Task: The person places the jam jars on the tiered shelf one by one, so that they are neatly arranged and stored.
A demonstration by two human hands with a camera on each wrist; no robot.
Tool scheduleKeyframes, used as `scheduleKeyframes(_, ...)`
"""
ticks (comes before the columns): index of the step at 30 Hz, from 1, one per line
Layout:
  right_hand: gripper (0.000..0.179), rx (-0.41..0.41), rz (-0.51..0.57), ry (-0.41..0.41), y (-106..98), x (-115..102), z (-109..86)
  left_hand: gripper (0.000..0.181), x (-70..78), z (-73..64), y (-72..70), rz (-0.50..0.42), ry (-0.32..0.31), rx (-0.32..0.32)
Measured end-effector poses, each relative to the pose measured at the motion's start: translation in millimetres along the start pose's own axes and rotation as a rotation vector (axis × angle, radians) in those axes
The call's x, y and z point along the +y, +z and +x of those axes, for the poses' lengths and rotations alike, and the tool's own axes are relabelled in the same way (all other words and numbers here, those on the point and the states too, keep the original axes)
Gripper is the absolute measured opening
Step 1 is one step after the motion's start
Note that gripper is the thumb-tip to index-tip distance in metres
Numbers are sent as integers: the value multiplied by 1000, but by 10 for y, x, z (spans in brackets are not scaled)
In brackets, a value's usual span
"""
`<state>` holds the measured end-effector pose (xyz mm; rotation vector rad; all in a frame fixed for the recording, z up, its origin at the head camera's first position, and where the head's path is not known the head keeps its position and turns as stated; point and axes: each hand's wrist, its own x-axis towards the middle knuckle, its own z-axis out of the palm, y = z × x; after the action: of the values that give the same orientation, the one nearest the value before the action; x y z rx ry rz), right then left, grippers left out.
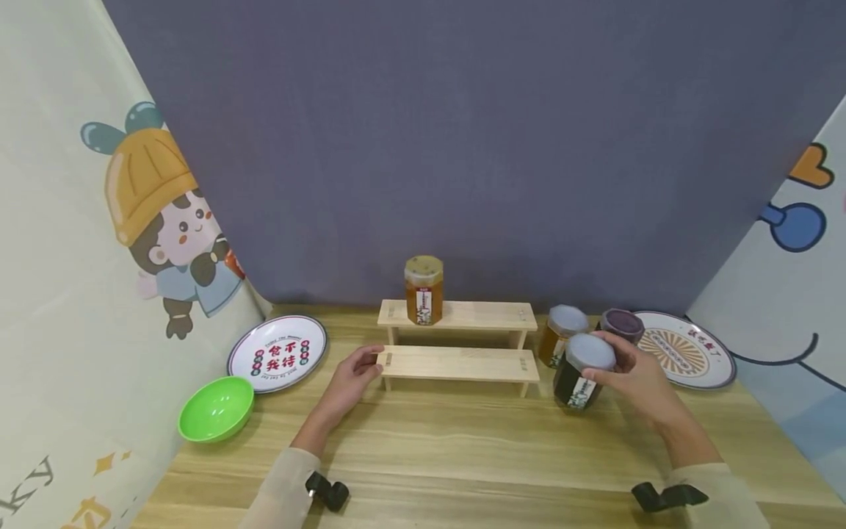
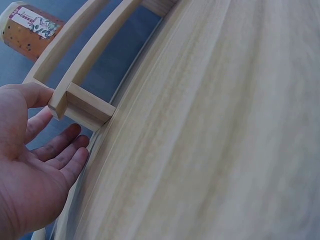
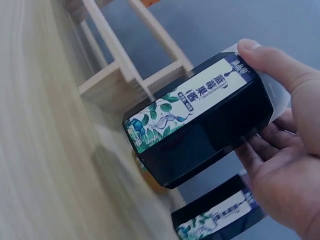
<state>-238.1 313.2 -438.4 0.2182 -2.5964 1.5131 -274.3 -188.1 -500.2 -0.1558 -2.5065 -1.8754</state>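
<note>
In the head view my right hand [image 1: 637, 378] grips a dark blueberry jam jar [image 1: 576, 386] near its whitish lid. The right wrist view shows this jar [image 3: 200, 130] tilted, its label facing the camera, thumb on the lid side and fingers beneath. My left hand [image 1: 350, 386] touches the left end of the lower step of a two-step wooden rack [image 1: 463, 364]. Seen from the left wrist, its thumb lies at the end of the board and the other fingers [image 2: 57, 145] are loosely extended. An amber jam jar [image 1: 424, 294] stands on the upper step.
Just behind the held jar stand an amber jar [image 1: 551, 344] with a whitish lid and a dark jar [image 1: 621, 323] with a purple lid. A patterned plate [image 1: 717, 375] lies at the right. Over on the left are a lettered plate [image 1: 311, 330] and a green bowl [image 1: 218, 409].
</note>
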Motion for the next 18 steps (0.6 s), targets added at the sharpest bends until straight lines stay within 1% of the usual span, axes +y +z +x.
scheduleKeyframes(7,71,9,41,-60,-22,-181,-10,39,2,2,4,-11,-14,0)
scheduleKeyframes(9,71,11,40,-73,-20,-233,-11,39,-1,1,9,-10,-7,-4)
scheduleKeyframes(13,71,14,50,-73,-5,-335,7,40,-1,2,15,-4,7,-8)
scheduleKeyframes(18,72,-12,108,-82,44,-441,72,39,1,-7,8,15,25,-1)
